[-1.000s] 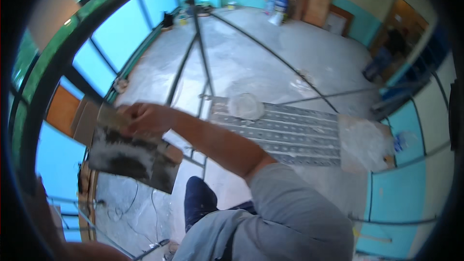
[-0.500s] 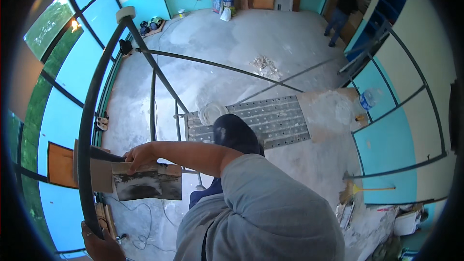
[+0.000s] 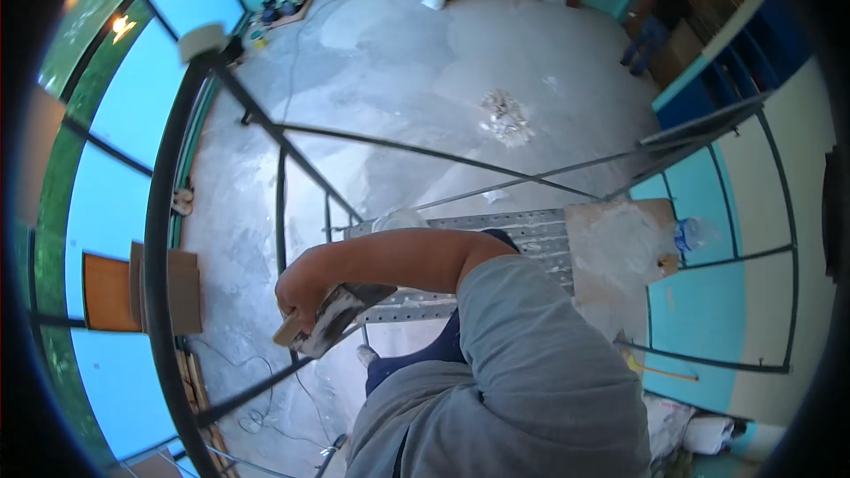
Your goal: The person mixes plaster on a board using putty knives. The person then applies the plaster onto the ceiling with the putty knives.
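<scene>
My right arm reaches leftward across the middle of the view. My right hand is closed around the pale handle of a plastering trowel. Its flat rectangular blade is tilted and smeared with white and dark residue, and the hand covers part of it. Left of the hand rises a thick dark scaffold post, apart from the trowel. Behind my forearm, a whitish bucket shows only its upper part on the perforated metal scaffold platform. My left hand is out of view.
Thin scaffold braces cross ahead, and a railing frame bounds the right. A board smeared with white material adjoins the platform, with a large clear bottle beside it. Debris lies on the floor below. Another person stands far right.
My right hand has moved right, away from the post, and the trowel has turned from showing its broad face to a slant. My left hand, earlier gripping the post, has left the view. The view has shifted.
</scene>
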Demonstrator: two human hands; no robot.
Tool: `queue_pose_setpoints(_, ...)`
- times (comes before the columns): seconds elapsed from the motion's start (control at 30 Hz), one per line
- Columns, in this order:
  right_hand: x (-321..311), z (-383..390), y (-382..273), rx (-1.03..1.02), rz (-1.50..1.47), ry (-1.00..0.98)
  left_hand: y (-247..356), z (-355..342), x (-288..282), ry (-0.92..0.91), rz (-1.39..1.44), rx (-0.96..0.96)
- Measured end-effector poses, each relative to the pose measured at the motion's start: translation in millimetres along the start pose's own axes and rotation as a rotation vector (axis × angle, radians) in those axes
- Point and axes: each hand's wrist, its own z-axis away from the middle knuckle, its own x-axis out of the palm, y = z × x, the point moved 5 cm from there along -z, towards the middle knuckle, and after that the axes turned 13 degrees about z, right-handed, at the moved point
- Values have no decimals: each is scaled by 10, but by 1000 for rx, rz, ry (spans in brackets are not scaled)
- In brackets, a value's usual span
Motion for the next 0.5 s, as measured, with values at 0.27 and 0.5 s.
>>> queue_pose_setpoints(0.27, -949, 1400, 746, 326, -223, 223, 1746, -1005, 403, -478, 542, 212)
queue_pose_setpoints(0.5, -1238, 2289, 815, 413, -378, 464, 2834, -1612, 218, -838, 849, 385)
